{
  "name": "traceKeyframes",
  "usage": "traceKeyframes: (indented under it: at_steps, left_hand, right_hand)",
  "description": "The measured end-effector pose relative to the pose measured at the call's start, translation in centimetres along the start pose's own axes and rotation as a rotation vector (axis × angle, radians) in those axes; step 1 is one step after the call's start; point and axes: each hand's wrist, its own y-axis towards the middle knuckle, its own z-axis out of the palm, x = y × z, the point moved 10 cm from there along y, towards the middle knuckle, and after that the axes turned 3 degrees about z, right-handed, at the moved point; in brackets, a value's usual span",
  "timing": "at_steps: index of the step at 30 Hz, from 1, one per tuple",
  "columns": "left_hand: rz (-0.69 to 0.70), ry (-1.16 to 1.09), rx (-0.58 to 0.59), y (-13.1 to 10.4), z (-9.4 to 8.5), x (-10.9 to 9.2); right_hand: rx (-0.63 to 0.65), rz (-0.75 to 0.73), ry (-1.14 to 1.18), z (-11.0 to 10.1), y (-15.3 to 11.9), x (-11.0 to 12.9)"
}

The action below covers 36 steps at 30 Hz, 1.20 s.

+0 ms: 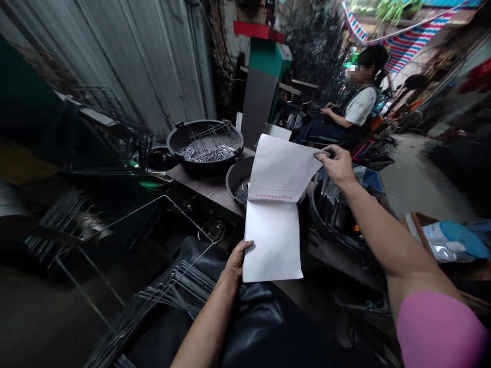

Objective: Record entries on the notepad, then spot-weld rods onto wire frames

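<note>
A white paper pad is held up in front of me, its top sheet folded back and upward with red print along the fold. My left hand grips the pad's left edge, the thumb on the paper and the other fingers behind it. My right hand pinches the upper right corner of the raised sheet. Bent metal wire frames lie beside my left forearm. Behind the pad, a dark bowl is partly hidden.
A wide black pan with wire pieces stands on the bench. Another dark tub holds metal rods at the right. A seated person is farther back. A green machine stands by the wall. A basket is at far right.
</note>
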Motion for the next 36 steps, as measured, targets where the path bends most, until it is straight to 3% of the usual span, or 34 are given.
traceKeyframes:
  at_steps: [4,7,10,14,15,16,17,18,21,23,25,28,32,36]
  left_hand:
    - [-0.031,-0.002,-0.044,0.1,-0.4,0.2]
    - [-0.099,-0.035,-0.090,0.1,-0.8,0.7]
    - [-0.099,-0.104,-0.057,0.2,-0.4,0.5]
    - [-0.062,-0.145,0.107,-0.1,1.4,-0.1]
    - [-0.076,-0.145,0.141,-0.2,1.8,0.1]
    - [-0.088,-0.147,0.163,-0.3,2.1,0.2]
    - [-0.098,-0.150,0.174,-0.4,2.2,0.3]
    - [-0.104,-0.153,0.174,-0.5,2.3,0.4]
    - [-0.109,-0.150,0.121,-0.4,1.7,0.7]
    - [-0.115,-0.113,0.075,-0.2,1.1,1.0]
    - [-0.090,-0.047,0.026,0.1,0.4,0.9]
    - [-0.043,0.018,-0.052,0.7,-0.6,0.6]
    - [-0.030,0.029,-0.084,1.1,-1.0,0.5]
    - [-0.009,0.036,-0.078,1.2,-1.0,0.3]
  right_hand:
    - [0.003,0.029,0.042,0.5,0.2,-0.1]
    - [0.145,0.037,0.095,1.3,-1.2,1.2]
    - [0.521,0.038,0.145,3.2,-5.9,3.5]
    - [1.301,0.113,0.116,6.4,-17.4,4.1]
    - [1.420,0.131,0.103,6.8,-19.4,3.6]
    - [1.455,0.159,0.094,7.3,-20.3,2.7]
    - [1.405,0.201,0.091,7.8,-19.9,1.4]
    - [1.275,0.260,0.090,8.4,-18.4,-0.3]
    - [0.692,0.490,0.039,8.7,-11.7,-7.2]
    - [0.451,0.685,-0.051,9.0,-9.4,-11.7]
    - [0.364,0.769,-0.068,10.2,-8.0,-14.1]
    - [0.298,0.807,-0.005,11.9,-6.9,-15.4]
    - [0.257,0.814,0.186,12.9,-6.1,-15.1]
    - [0.282,0.804,0.373,12.3,-5.7,-13.2]
